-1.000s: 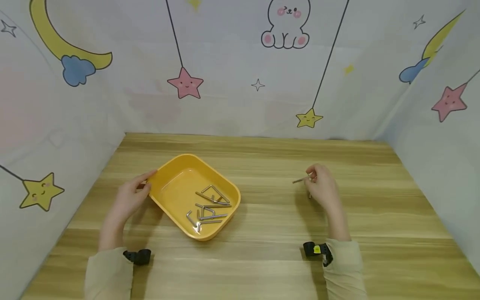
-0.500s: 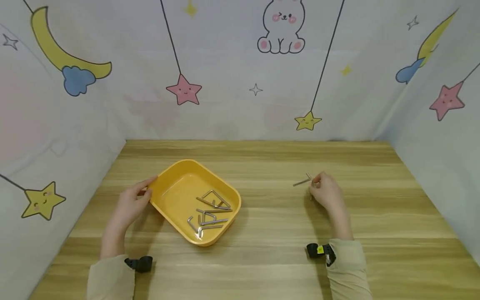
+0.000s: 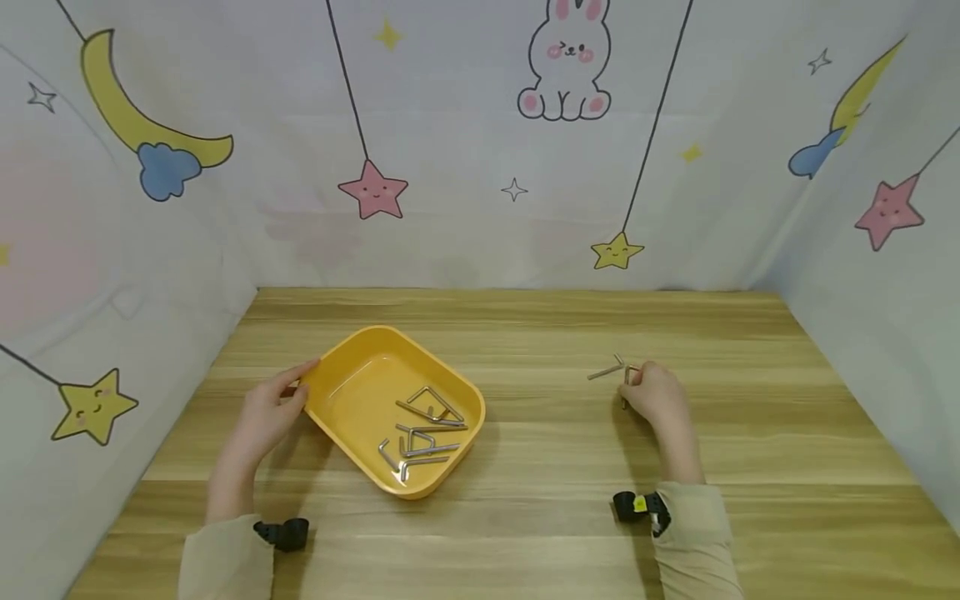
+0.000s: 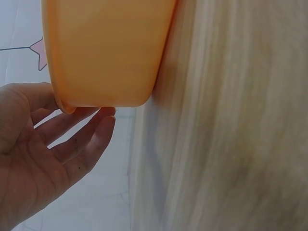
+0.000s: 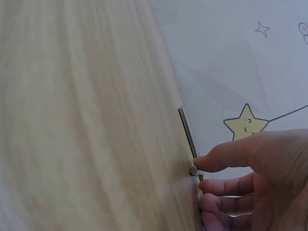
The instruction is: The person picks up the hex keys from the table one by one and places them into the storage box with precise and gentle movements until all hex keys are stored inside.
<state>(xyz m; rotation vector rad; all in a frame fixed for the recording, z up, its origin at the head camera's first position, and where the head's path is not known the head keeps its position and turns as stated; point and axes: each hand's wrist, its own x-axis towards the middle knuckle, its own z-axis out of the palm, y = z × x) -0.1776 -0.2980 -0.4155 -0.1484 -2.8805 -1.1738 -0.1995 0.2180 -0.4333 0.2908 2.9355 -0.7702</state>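
Observation:
A yellow plastic bin (image 3: 352,375) stands at the left of the table, with several L-shaped metal hex keys (image 3: 431,450) inside, toward its right end. My left hand (image 3: 272,412) holds the bin's left corner; the left wrist view has the thumb at the rim and the fingers against the outer wall (image 4: 101,57). On the right, my right hand (image 3: 660,400) is down at the table, pinching a hex key (image 3: 626,390) between thumb and fingers. Just left of it lies another hex key (image 3: 604,372). In the right wrist view, the fingers partly hide the pinched key (image 5: 193,170).
The wooden table (image 3: 540,483) carries the bin and keys. A white printed cloth (image 3: 450,242) encloses the back and both sides. Black wrist cameras sit on the left sleeve (image 3: 228,558) and right sleeve (image 3: 697,533).
My right hand has let go of the left hex key and moved slightly right to the second one. The left hand keeps its place on the bin. The head view has tilted a little upward.

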